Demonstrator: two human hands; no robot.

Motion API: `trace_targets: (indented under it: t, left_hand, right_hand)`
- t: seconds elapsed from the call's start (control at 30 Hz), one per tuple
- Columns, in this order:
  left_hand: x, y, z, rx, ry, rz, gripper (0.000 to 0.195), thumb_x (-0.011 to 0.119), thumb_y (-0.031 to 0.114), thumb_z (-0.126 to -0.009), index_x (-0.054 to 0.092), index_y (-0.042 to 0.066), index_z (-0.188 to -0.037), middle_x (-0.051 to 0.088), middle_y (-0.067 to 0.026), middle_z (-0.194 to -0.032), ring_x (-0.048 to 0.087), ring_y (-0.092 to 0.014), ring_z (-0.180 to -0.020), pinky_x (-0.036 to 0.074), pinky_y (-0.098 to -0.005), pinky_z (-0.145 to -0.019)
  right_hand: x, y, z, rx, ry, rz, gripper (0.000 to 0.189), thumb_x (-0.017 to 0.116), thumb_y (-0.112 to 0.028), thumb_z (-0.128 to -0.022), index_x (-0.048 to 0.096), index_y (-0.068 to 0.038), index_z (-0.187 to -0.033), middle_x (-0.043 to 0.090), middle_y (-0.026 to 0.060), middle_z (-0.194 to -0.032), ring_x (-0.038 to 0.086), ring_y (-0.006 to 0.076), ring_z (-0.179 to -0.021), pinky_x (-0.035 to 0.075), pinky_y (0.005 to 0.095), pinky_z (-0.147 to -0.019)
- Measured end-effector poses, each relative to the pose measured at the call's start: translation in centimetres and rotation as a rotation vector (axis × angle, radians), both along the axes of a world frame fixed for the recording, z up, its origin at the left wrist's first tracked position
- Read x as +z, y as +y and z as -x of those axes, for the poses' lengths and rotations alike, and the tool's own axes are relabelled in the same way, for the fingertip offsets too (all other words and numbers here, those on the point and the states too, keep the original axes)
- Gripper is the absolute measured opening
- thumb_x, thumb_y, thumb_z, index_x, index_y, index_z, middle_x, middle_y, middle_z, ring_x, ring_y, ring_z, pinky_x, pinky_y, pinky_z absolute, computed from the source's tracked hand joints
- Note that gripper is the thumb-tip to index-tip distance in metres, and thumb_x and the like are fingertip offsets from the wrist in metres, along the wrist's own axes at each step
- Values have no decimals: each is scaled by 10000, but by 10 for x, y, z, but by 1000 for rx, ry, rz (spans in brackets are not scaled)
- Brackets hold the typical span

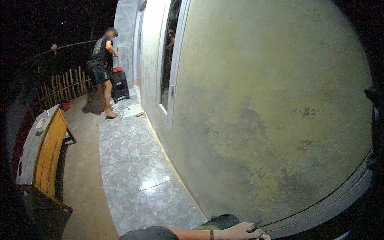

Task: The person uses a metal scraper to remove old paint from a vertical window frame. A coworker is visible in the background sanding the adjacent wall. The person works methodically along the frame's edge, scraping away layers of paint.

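Observation:
At the bottom edge my left hand (244,231), with a dark band on its wrist, is closed on a small dark object (254,226) that I cannot identify. The forearm comes from a dark rounded shape, perhaps a sleeve or a knee. Beyond it lies a dark and green item (223,222), partly hidden, against the foot of the plastered wall (270,105). My right hand is not plainly in view; a pale patch beside the left hand may be a fingertip. Grey marbled floor tiles (129,174) stretch away before me.
A person in dark clothes (102,60) holds an upright stick near a black plastic stool (120,85) with something red above it. Small debris (139,114) lies on the tiles. A wooden bench or table (51,150) stands left, a stick fence (66,85) behind. A window frame (177,60) edges the wall.

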State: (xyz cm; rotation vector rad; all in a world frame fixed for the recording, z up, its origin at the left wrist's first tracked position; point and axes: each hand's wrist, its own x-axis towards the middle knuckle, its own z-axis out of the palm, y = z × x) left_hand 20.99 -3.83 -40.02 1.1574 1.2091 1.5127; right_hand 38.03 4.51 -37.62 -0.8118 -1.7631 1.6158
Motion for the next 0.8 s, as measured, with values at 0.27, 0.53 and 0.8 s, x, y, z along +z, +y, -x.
trace_targets:
  t: [0.27,0.53,0.8]
  left_hand:
    - [0,7,0,-16,-71,45,375,679,410,-1000,675,46,-1090,672,-4,-945,574,-100,-902,493,-324,-844]
    - [7,-8,20,-56,-108,203,323,692,368,-999,668,56,-1080,681,0,-993,592,-104,-951,492,-321,-882]
    - [20,-13,28,133,-163,179,260,720,250,-977,730,27,-1111,730,-33,-1107,665,-150,-1031,511,-313,-934]
  right_hand:
    - [-4,12,-2,12,118,173,109,617,-11,-960,558,8,-1049,660,137,-868,620,230,-541,516,348,-498]
    - [21,4,17,-26,74,212,109,652,-13,-966,575,2,-1041,644,111,-772,606,190,-554,505,337,-516]
    - [38,-2,41,67,-9,0,137,693,-49,-960,607,24,-1039,657,119,-875,643,196,-741,516,332,-660]
